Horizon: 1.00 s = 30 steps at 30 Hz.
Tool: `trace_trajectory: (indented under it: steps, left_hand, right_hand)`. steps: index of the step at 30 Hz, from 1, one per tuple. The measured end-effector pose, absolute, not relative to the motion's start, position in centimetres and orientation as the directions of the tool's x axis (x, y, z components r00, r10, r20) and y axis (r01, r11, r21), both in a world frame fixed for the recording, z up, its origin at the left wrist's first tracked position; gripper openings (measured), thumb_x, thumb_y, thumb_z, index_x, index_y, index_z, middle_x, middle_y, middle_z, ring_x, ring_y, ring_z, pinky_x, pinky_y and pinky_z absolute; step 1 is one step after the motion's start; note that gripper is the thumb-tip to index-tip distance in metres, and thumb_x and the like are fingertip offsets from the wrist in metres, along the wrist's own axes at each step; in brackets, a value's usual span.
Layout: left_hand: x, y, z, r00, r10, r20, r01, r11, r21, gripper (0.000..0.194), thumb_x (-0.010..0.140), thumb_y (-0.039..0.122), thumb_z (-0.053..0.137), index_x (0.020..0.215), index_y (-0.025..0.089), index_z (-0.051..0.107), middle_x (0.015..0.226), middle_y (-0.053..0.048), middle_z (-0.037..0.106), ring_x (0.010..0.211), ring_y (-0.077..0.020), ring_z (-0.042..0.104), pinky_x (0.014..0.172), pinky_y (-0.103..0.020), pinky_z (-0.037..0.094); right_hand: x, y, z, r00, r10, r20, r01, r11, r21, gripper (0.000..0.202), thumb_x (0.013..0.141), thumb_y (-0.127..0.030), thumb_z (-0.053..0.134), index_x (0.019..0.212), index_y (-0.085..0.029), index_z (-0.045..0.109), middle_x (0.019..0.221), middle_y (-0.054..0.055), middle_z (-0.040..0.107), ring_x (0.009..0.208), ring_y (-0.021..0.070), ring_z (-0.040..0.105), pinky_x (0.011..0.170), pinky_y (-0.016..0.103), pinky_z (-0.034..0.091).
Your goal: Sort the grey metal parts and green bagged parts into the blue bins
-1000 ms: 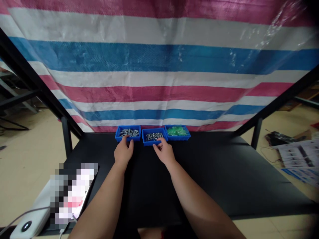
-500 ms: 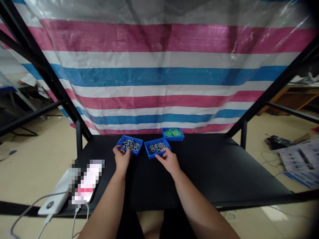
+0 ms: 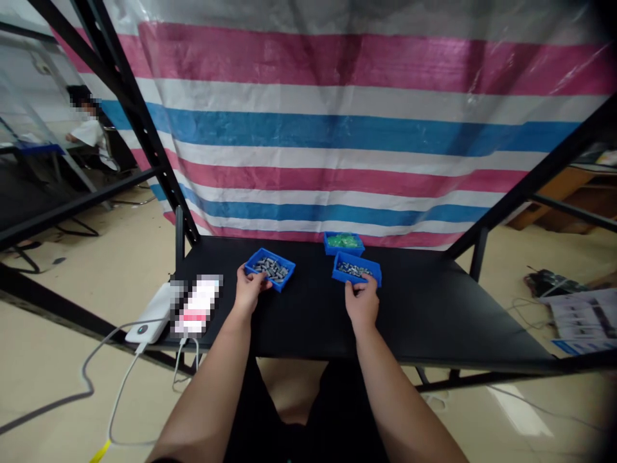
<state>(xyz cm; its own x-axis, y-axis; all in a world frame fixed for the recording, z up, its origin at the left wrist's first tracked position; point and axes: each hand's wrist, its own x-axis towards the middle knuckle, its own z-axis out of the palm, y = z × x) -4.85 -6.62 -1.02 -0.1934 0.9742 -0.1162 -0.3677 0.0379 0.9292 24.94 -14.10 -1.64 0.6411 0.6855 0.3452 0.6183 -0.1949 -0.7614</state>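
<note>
My left hand [image 3: 247, 290] grips the near left wall of a blue plastic bin [image 3: 283, 283], thumb toward the inside. Small grey metal cylinders [image 3: 272, 268] fill the floor of that bin. To the right, my right hand [image 3: 364, 301] pinches the front wall of a second blue bin [image 3: 341, 277], which holds small shiny metal pieces [image 3: 353, 269] too tiny to name. Both bins are on the black table. Close behind the second bin stands a third blue bin [image 3: 345, 252] with green pieces [image 3: 344, 240] in it.
A white power bank [image 3: 153, 314] and a phone [image 3: 198, 306] with cables lie at the table's left edge. Behind the table [image 3: 308, 321] hangs a striped sheet [image 3: 308, 128] between black metal posts. A person [image 3: 91, 132] sits far left.
My right hand has shifted the second bin to the right, widening the gap from the left bin. It now sits in front of the bin with green pieces. The camera view has also shifted.
</note>
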Motion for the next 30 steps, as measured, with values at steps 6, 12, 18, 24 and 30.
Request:
trace_trajectory:
  steps: [6,12,18,24,30]
  left_hand:
    - [-4.6,-7.2,-1.0,-0.188,0.982,-0.003,-0.351,-0.064,0.934,0.081,0.07,0.034,0.083,0.136,0.022,0.037,0.067,0.012,0.056,0.054,-0.0123,0.065,0.062,-0.03,0.061]
    - [-4.2,-7.3,-1.0,-0.175,0.978,0.116,-0.283,-0.163,0.945,0.09,0.07,0.041,0.085,0.142,0.022,0.035,0.063,0.014,0.051,0.052,-0.0105,0.06,0.06,-0.029,0.06]
    - [-3.9,-7.4,-1.1,-0.142,0.947,0.287,-0.137,-0.306,0.942,0.09,0.076,0.044,0.082,0.148,0.019,0.034,0.062,0.013,0.049,0.051,-0.0104,0.052,0.055,-0.025,0.053]
    - [-4.0,-7.9,-0.7,-0.225,0.896,0.383,0.135,-0.361,0.923,0.084,0.081,0.044,0.08,0.152,0.02,0.042,0.064,0.011,0.042,0.055,-0.0097,0.047,0.061,-0.024,0.046]
    - [-3.5,-8.2,-0.7,-0.189,0.875,0.445,0.276,-0.388,0.879,0.088,0.08,0.044,0.08,0.158,0.025,0.041,0.069,0.007,0.045,0.06,-0.012,0.048,0.063,-0.026,0.046]
  right_hand:
    - [16.7,-15.5,-2.0,0.108,0.813,0.572,0.729,0.327,-0.602,0.073,0.086,-0.046,0.071,0.147,-0.015,0.044,0.133,0.018,0.057,0.121,0.0306,0.059,0.104,0.05,0.053]
    - [11.2,-13.3,-2.0,0.019,0.883,0.47,0.701,0.323,-0.636,0.119,0.073,-0.047,0.086,0.164,-0.017,0.016,0.167,0.022,0.023,0.156,0.0369,0.027,0.125,0.055,0.034]
    - [10.3,-9.2,-1.9,0.081,0.925,0.372,0.672,0.225,-0.706,0.123,0.066,-0.041,0.09,0.164,-0.017,0.019,0.168,0.022,0.021,0.156,0.0368,0.027,0.125,0.052,0.035]
    - [10.2,-8.1,-1.5,0.039,0.934,0.356,0.659,0.244,-0.712,0.115,0.071,-0.036,0.085,0.163,-0.016,0.02,0.164,0.021,0.026,0.152,0.0348,0.035,0.123,0.048,0.039]
    - [10.4,-8.1,-1.9,0.103,0.93,0.352,0.666,0.199,-0.719,0.107,0.074,-0.044,0.08,0.16,-0.011,0.026,0.154,0.024,0.037,0.144,0.0393,0.043,0.12,0.053,0.041]
